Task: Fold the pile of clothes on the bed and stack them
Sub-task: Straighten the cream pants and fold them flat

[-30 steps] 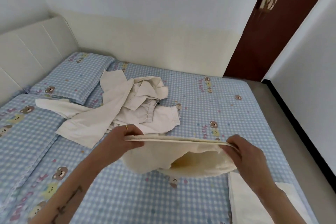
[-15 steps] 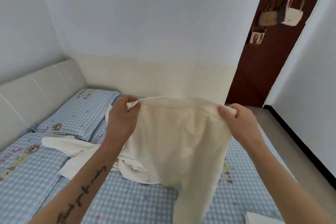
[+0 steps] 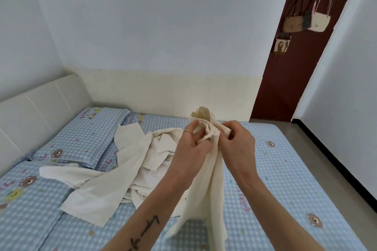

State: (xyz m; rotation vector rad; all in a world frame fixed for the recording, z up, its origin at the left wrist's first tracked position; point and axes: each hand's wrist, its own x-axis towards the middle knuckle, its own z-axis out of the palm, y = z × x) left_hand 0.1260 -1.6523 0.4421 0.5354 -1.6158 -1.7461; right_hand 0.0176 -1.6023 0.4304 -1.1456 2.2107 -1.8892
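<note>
Left hand (image 3: 190, 146): pinching the cream garment's (image 3: 206, 185) bunched top edge.
Right hand (image 3: 237, 144): gripping that edge alongside.
Garment: hanging above the bed (image 3: 285, 179).
Pile of clothes (image 3: 126, 169): lying just left.

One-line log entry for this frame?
stage: folding | left hand: holds garment | right hand: holds garment | pile: on bed

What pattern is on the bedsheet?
Blue-and-white gingham with cartoon bears on the bedsheet; head view shows it.
</note>
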